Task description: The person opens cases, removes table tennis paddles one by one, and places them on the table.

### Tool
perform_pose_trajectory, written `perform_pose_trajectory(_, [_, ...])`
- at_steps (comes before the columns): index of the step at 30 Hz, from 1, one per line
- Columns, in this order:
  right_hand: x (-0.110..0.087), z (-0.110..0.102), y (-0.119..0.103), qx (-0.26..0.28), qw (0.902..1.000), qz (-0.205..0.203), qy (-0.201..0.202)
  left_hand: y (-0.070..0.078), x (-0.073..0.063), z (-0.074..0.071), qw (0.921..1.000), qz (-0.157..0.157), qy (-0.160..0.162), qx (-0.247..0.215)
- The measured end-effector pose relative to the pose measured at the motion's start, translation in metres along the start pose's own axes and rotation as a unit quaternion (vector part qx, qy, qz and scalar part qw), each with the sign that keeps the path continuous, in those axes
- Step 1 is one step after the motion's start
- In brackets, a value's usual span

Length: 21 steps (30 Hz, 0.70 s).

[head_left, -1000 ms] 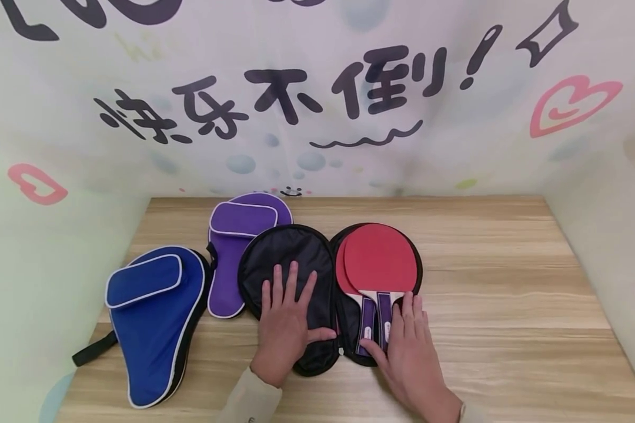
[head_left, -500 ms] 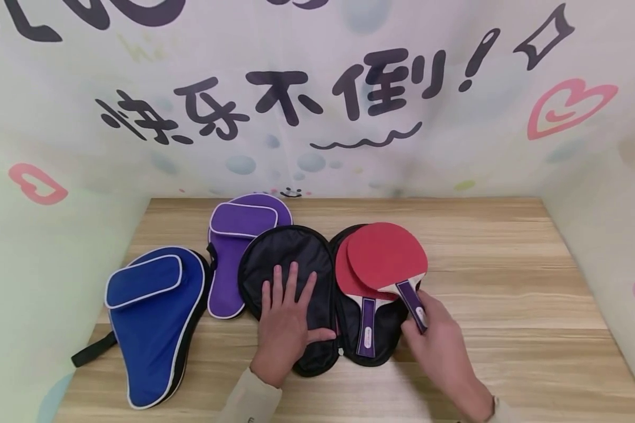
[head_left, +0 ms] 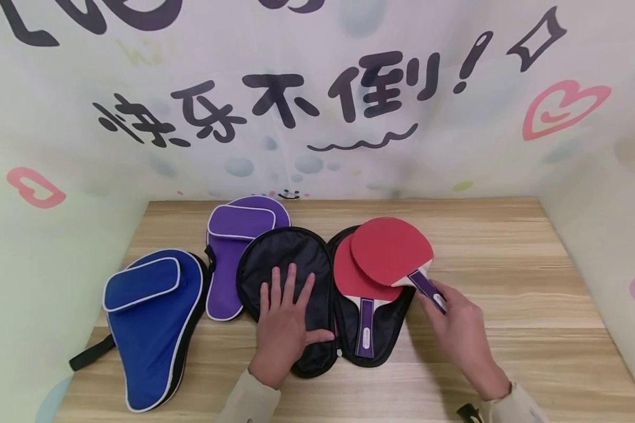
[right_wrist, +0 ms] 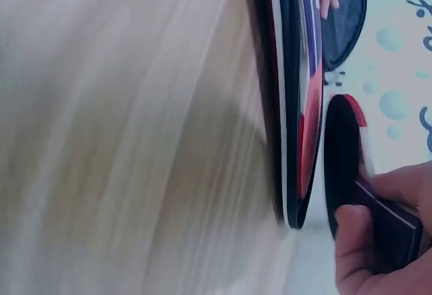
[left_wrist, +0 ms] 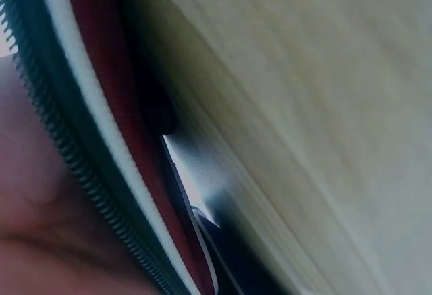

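A paddle case (head_left: 261, 258) with black lining lies unfolded on the wooden table. My left hand (head_left: 281, 335) rests on its left half with spread, straight fingers; in the left wrist view the case's zipper edge (left_wrist: 71, 150) crosses close by. On the right half lies one table tennis paddle (head_left: 351, 276), red side up, handle toward me. My right hand (head_left: 460, 323) grips the purple handle of a second red paddle (head_left: 391, 249), tilted and overlapping the first from the head view. The right wrist view shows this paddle's black underside (right_wrist: 341, 146) raised apart from the case.
A purple paddle case (head_left: 224, 258) lies behind the unfolded one, partly under it. Further left is a blue case (head_left: 156, 323) with a black strap (head_left: 91, 352). Bare wooden tabletop (head_left: 518, 282) stretches to the right, and a printed wall (head_left: 455, 147) stands behind.
My right hand has taken the upper paddle by its handle, turned it and lifted it up and to the right, baring more of the lower paddle. My left hand stays put.
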State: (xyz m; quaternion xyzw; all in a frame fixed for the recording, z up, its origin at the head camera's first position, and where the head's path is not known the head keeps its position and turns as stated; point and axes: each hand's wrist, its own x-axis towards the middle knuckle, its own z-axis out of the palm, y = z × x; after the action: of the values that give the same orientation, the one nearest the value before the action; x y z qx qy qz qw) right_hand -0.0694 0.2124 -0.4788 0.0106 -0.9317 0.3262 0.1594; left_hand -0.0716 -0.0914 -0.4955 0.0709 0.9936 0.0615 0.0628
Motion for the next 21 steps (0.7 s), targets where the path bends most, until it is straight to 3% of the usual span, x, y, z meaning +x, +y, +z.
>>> perform_pose_trajectory(5, [0.013, -0.023, 0.020, -0.017, 0.9970, 0.007, 0.075, 0.001, 0.000, 0.000, 1.0000, 0.001, -0.005, 0.005])
perform_pose_trajectory(8, [0.027, -0.050, 0.041, -0.056, 0.9925, 0.048, 0.097, 0.000, -0.001, 0.000, 1.0000, 0.004, 0.000, 0.006])
perform_pose_trajectory(11, [0.037, -0.076, 0.065, -0.085, 0.9865, 0.111, 0.085, 0.000, -0.002, -0.001, 1.0000, 0.007, 0.003, 0.002])
perform_pose_trajectory(15, [0.041, -0.094, 0.092, -0.102, 0.9780, 0.176, 0.049, 0.000, -0.002, 0.000, 0.9999, 0.010, 0.010, 0.004])
perform_pose_trajectory(21, [0.044, -0.096, 0.123, -0.106, 0.9711, 0.213, 0.017, -0.002, -0.002, 0.001, 0.9997, 0.015, 0.021, 0.001])
